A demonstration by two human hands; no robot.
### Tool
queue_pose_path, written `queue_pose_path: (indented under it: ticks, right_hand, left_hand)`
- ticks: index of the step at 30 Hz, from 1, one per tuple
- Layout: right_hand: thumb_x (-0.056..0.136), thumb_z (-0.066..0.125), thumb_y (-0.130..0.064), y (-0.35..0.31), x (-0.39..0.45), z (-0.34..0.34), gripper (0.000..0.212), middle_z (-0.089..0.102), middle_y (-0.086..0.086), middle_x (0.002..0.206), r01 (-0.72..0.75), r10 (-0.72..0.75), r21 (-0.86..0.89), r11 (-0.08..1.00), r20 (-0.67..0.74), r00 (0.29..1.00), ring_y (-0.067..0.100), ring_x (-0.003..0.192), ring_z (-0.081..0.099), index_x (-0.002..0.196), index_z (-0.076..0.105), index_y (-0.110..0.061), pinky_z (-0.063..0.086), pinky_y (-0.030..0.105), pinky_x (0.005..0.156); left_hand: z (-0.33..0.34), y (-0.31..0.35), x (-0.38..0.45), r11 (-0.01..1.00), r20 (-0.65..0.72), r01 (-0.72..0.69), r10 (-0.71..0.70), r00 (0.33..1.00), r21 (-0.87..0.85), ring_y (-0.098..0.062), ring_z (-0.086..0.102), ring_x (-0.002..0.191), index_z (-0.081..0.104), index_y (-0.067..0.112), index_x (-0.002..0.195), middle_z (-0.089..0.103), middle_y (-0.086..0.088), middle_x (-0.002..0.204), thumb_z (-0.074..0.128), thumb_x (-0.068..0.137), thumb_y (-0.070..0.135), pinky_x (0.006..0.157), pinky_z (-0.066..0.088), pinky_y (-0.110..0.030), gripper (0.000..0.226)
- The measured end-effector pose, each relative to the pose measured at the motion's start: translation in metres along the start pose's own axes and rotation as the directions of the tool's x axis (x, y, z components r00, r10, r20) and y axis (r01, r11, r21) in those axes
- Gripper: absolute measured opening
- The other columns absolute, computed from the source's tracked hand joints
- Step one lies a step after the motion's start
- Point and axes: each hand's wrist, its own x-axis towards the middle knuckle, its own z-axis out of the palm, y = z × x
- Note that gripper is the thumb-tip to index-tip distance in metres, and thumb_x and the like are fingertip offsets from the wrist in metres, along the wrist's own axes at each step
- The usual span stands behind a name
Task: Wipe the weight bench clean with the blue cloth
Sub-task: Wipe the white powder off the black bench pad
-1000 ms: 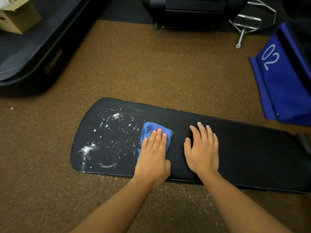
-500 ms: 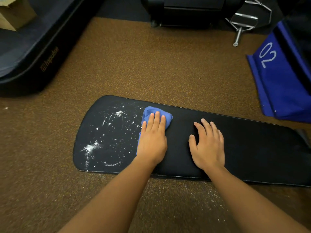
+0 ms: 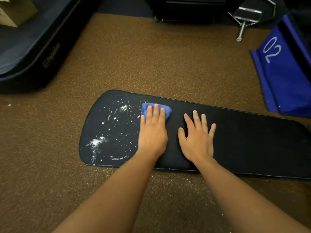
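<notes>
A long black bench pad [image 3: 244,142] lies across the brown floor. White powder [image 3: 107,130] is scattered over its rounded left end. My left hand [image 3: 153,132] presses flat on the folded blue cloth [image 3: 166,111], which shows beyond my fingertips near the pad's far edge, at the right border of the powder. My right hand [image 3: 196,140] rests flat on the bare pad just right of it, fingers spread, holding nothing.
White specks lie on the brown floor [image 3: 176,184] in front of the pad. A dark padded mat [image 3: 28,52] with a cardboard box [image 3: 15,10] sits at the far left. Black equipment [image 3: 190,9] and a chrome bar [image 3: 244,19] are at the back, a blue "02" bag [image 3: 284,73] at right.
My left hand has pushed the blue cloth away from me, from the pad's middle toward its far edge. My right hand stayed flat on the pad.
</notes>
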Motion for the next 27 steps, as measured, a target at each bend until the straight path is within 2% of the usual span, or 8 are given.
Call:
queue_pose_path:
  ticks: [3,7,13,16,18,20,23,27]
  right_hand:
    - [0.095,0.026,-0.048,-0.002,-0.001,0.000,0.058,0.008,0.001,0.160,-0.012,0.012,-0.008,1.000,0.005,1.000,0.025,0.147,-0.002,0.150,0.019,-0.030,0.000,0.057,0.115]
    - [0.096,0.025,-0.045,-0.008,-0.001,0.001,0.058,0.006,0.002,0.161,-0.026,0.026,-0.033,0.999,0.010,1.000,0.027,0.147,-0.003,0.150,0.015,-0.029,0.000,0.058,0.115]
    - [0.098,0.024,-0.039,-0.008,-0.001,0.003,0.053,0.011,0.002,0.160,-0.029,0.029,-0.033,0.999,-0.012,1.000,0.027,0.147,0.003,0.150,0.020,-0.028,0.004,0.059,0.115]
    - [0.099,0.020,-0.037,-0.007,-0.001,0.004,0.052,0.009,0.000,0.160,-0.033,0.033,-0.025,0.999,-0.010,0.999,0.025,0.147,0.001,0.150,0.018,-0.030,0.004,0.057,0.116]
    - [0.099,0.019,-0.037,-0.006,-0.002,0.004,0.051,0.009,-0.001,0.160,-0.032,0.032,-0.017,0.999,-0.018,0.999,0.024,0.147,0.001,0.150,0.018,-0.030,0.004,0.057,0.116]
    - [0.099,0.021,-0.036,-0.006,-0.002,0.003,0.051,0.011,-0.001,0.160,-0.027,0.026,-0.010,1.000,-0.027,0.999,0.024,0.147,0.003,0.150,0.019,-0.030,0.005,0.057,0.116]
    - [0.097,0.017,-0.037,-0.004,0.000,0.003,0.052,0.013,-0.002,0.160,-0.025,0.024,-0.010,1.000,-0.023,0.999,0.024,0.147,0.004,0.149,0.021,-0.032,0.005,0.056,0.116]
    - [0.095,0.015,-0.039,-0.005,0.000,0.004,0.055,0.020,-0.001,0.158,-0.030,0.029,-0.010,1.000,-0.044,0.999,0.026,0.146,0.010,0.147,0.027,-0.030,0.009,0.059,0.115]
  left_hand:
    - [0.001,-0.014,-0.014,0.999,-0.002,0.039,-0.039,0.999,-0.032,-0.028,-0.002,0.147,0.013,0.012,0.151,0.004,-0.011,0.160,0.034,0.093,0.011,0.117,0.005,-0.046,0.062]
    - [0.017,-0.008,-0.063,0.999,-0.073,0.026,-0.028,0.997,-0.019,-0.034,0.030,0.140,0.041,0.005,0.141,0.034,-0.017,0.150,0.031,0.077,0.009,0.110,0.022,-0.051,0.065]
    - [0.022,0.020,-0.066,0.999,-0.024,-0.035,0.035,0.999,-0.010,-0.034,0.038,0.135,0.047,0.002,0.136,0.043,-0.019,0.145,0.030,0.079,0.011,0.105,0.029,-0.054,0.060]
    - [0.017,0.028,-0.040,0.996,-0.018,-0.079,0.079,0.997,-0.027,-0.031,0.033,0.138,0.042,0.004,0.141,0.038,-0.017,0.148,0.025,0.088,0.018,0.110,0.023,-0.048,0.057]
    - [0.012,0.028,-0.018,0.995,-0.013,-0.088,0.087,0.996,-0.047,-0.029,0.014,0.145,0.024,0.006,0.148,0.021,-0.015,0.156,0.017,0.092,0.024,0.115,0.006,-0.041,0.059]
    - [0.009,0.021,0.010,0.997,-0.019,-0.073,0.073,0.997,-0.031,-0.027,-0.003,0.147,0.007,0.009,0.151,0.003,-0.012,0.160,0.022,0.097,0.027,0.116,-0.006,-0.040,0.059]
    - [-0.002,0.001,0.035,1.000,-0.039,-0.002,0.003,0.999,0.013,-0.027,-0.006,0.146,0.004,0.010,0.151,-0.001,-0.011,0.160,0.033,0.095,0.013,0.116,0.000,-0.043,0.063]
    - [-0.002,-0.021,0.013,0.995,-0.088,0.085,-0.089,0.992,-0.045,-0.033,0.007,0.146,0.020,0.004,0.149,0.012,-0.018,0.158,0.038,0.089,0.004,0.115,0.012,-0.048,0.062]
